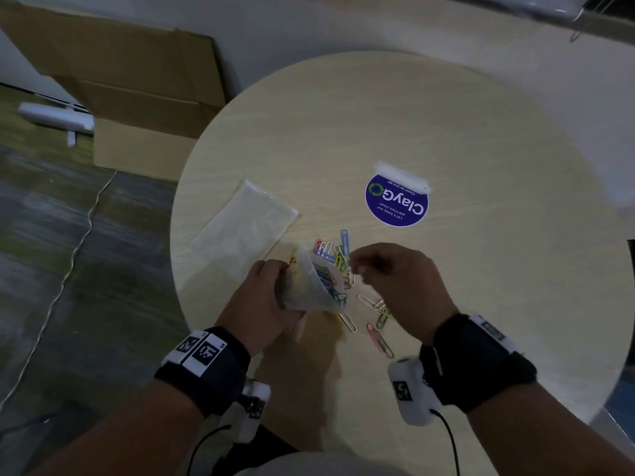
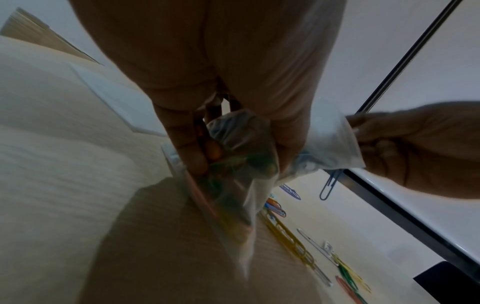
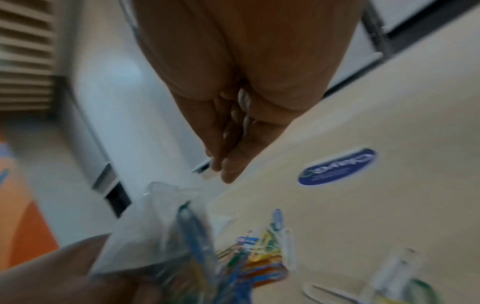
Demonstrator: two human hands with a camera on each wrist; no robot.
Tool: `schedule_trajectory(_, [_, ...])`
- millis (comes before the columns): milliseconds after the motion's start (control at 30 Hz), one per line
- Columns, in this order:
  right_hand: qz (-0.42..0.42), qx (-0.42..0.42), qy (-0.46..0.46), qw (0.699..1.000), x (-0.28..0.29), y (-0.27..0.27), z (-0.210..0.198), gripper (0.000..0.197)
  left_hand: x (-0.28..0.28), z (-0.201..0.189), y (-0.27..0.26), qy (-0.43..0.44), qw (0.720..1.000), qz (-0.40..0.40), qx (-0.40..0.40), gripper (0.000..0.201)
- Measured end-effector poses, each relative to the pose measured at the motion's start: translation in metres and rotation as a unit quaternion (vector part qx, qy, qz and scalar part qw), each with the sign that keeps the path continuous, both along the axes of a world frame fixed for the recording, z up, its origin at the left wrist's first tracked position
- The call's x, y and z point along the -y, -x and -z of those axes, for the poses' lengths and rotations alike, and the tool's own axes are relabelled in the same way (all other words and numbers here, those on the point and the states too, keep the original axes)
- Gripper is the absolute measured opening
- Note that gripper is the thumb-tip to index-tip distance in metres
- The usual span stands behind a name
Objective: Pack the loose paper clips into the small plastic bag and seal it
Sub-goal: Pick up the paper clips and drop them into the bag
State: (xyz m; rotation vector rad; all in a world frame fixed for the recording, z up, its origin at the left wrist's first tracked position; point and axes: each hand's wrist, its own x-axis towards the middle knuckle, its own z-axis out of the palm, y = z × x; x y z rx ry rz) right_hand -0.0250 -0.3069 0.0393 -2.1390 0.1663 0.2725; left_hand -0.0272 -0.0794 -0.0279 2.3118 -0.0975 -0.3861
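Observation:
My left hand (image 1: 268,297) grips a small clear plastic bag (image 1: 309,290) just above the round table, mouth turned to the right, with several coloured paper clips inside. In the left wrist view the left hand's fingers (image 2: 182,133) bunch the bag (image 2: 244,133). My right hand (image 1: 364,269) hovers at the bag's mouth with its fingertips pinched together. Whether they hold a clip is unclear. A blue clip (image 2: 330,185) shows just under that hand (image 2: 389,144). Loose clips (image 1: 331,252) lie beyond the bag, and more (image 1: 378,314) lie under the right hand.
A flat stack of clear bags (image 1: 244,228) lies at the table's left edge. A blue round sticker (image 1: 397,201) is taped to the pale wooden tabletop (image 1: 446,132). Cardboard boxes (image 1: 137,108) and a white cable (image 1: 75,249) are on the floor to the left.

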Motion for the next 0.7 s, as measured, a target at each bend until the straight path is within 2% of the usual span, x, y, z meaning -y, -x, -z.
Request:
schedule_trajectory(67, [0.031, 0.002, 0.062, 0.998, 0.021, 0.009, 0.014, 0.017, -0.003, 0.002, 0.002, 0.009, 1.0, -0.005, 0.004, 0.065])
schedule_trajectory(133, [0.019, -0.043, 0.158, 0.986, 0.037, 0.026, 0.032, 0.015, -0.006, 0.003, 0.003, 0.008, 1.0, -0.01, 0.008, 0.065])
schedule_trajectory(200, [-0.006, -0.108, 0.222, 0.969, 0.043, 0.049, 0.048, 0.029, -0.008, 0.002, 0.005, 0.005, 1.0, -0.015, 0.014, 0.064])
schedule_trajectory(267, [-0.022, -0.135, 0.244, 0.96, 0.04, 0.069, 0.059, 0.035, -0.01, 0.002, 0.006, 0.003, 1.0, -0.017, 0.023, 0.064])
schedule_trajectory(400, [-0.058, -0.093, 0.238, 0.965, 0.028, 0.082, 0.073, 0.016, -0.012, 0.003, 0.007, -0.008, 1.0, -0.013, 0.024, 0.064])
schedule_trajectory(533, [-0.076, -0.071, 0.227, 0.968, 0.023, 0.068, 0.079, 0.026, -0.011, 0.003, 0.006, -0.008, 1.0, -0.01, 0.027, 0.065])
schedule_trajectory(567, [-0.073, -0.063, 0.223, 0.97, 0.027, 0.064, 0.077, 0.023, -0.011, 0.002, 0.006, -0.008, 1.0, -0.01, 0.029, 0.064])
schedule_trajectory(633, [-0.046, -0.016, 0.229, 0.972, 0.038, 0.054, 0.073, 0.003, -0.012, 0.001, 0.007, -0.012, 1.0, -0.011, 0.027, 0.063])
schedule_trajectory(700, [-0.026, 0.025, 0.267, 0.963, 0.051, 0.045, 0.073, 0.022, -0.013, 0.0, 0.009, -0.017, 0.999, -0.011, 0.026, 0.063])
